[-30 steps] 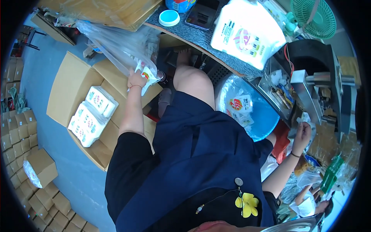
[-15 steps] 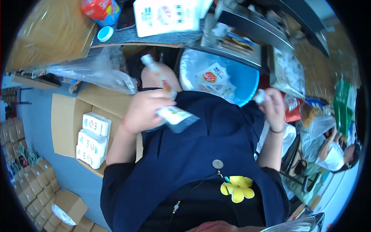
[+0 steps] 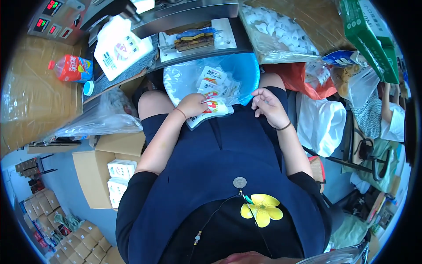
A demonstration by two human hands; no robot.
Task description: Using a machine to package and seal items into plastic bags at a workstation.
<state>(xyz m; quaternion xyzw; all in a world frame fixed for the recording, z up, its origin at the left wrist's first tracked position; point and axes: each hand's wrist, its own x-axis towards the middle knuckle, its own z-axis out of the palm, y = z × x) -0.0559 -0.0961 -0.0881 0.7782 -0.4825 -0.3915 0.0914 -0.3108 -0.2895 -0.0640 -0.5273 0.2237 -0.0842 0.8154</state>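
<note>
White pouch (image 3: pixel 215 110) with red and yellow print is at the near rim of the blue basin (image 3: pixel 251 75), by the person's lap, its left end pinched in the left hand (image 3: pixel 193 106). The 2 hands are apart: the right hand (image 3: pixel 269 108) is just beside the basin's right rim, fingers curled; whether anything small sits between them I cannot tell. Inside the basin, similar pouches (image 3: pixel 214 77) overlap loosely on a clear liner (image 3: pixel 178 81). To the left, an open cardboard box (image 3: pixel 93 180) holds white packs (image 3: pixel 119 182). Beyond the basin's far rim is a metal plate (image 3: pixel 226 35) bearing brown bars (image 3: pixel 193 43). Along the bench's near edge lie 1 white printed bundle (image 3: pixel 119 48) and, near the left corner, 1 turquoise lid (image 3: pixel 88 88). Farthest left, a control panel (image 3: pixel 66 15) shows red digits.
</note>
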